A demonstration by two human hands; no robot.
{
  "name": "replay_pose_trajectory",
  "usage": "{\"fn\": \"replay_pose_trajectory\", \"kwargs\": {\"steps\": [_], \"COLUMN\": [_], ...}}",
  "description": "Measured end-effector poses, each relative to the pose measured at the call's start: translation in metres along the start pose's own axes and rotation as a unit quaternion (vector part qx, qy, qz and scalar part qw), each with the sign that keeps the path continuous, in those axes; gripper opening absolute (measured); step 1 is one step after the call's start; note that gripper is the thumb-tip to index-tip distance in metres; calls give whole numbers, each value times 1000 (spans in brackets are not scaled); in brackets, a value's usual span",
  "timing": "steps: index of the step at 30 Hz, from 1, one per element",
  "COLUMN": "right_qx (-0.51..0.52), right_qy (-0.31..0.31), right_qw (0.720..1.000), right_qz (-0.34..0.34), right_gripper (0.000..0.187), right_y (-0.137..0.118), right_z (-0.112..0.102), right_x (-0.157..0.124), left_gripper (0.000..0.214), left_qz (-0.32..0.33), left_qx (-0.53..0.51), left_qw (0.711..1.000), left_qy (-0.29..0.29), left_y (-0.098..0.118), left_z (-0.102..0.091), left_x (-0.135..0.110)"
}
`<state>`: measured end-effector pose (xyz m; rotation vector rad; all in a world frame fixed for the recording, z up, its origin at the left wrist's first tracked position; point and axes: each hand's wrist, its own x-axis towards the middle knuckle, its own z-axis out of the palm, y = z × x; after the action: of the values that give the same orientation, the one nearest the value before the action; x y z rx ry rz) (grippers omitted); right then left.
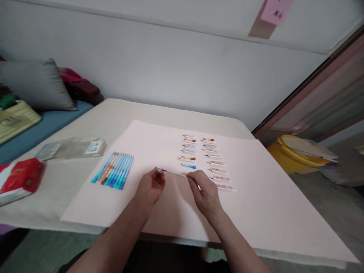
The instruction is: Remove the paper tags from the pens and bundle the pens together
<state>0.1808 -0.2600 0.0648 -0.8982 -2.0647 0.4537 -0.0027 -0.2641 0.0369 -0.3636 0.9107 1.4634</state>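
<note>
My left hand [151, 187] and my right hand [204, 192] hover over a pale pink sheet [256, 212] on the table. Between them they hold a thin pen refill [174, 173]: the left fingers pinch its blue-tipped end, the right fingers pinch the other end. A row of several blue pens [113, 170] lies side by side to the left of my left hand. Beyond my hands, pen parts [207, 159] are laid out in two columns, with one blue cap [188, 165] nearest the refill.
A clear plastic packet [71, 148] and a red-and-white tissue pack [18, 179] lie on the beige table [113, 113] at the left. Grey cushion [36, 85] and blue mattress sit beyond. A yellow tub [292, 153] stands on the floor at right.
</note>
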Motion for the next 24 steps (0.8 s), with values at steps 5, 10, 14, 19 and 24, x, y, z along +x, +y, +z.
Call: {"fn": "replay_pose_trajectory", "kwargs": {"steps": [5, 10, 14, 19, 24], "right_qx": [12, 11, -13, -33, -50], "right_qy": [7, 2, -1, 5, -2], "right_qw": [1000, 1000, 1000, 999, 998], "right_qz": [0, -4, -20, -36, -39], "right_gripper": [15, 15, 17, 19, 18], "right_y": [-2, -4, -6, -11, -13], "right_z": [-1, -2, 0, 4, 11], "right_x": [-1, -2, -2, -4, -7], "left_gripper": [4, 6, 4, 3, 6], "left_qz": [17, 29, 53, 127, 164], "left_qx": [2, 9, 26, 70, 103], "left_qw": [1000, 1000, 998, 989, 981], "left_qy": [6, 7, 4, -8, -33], "left_y": [3, 2, -1, -6, -13], "left_z": [0, 0, 2, 4, 5], "left_x": [1, 1, -2, -8, -12]}}
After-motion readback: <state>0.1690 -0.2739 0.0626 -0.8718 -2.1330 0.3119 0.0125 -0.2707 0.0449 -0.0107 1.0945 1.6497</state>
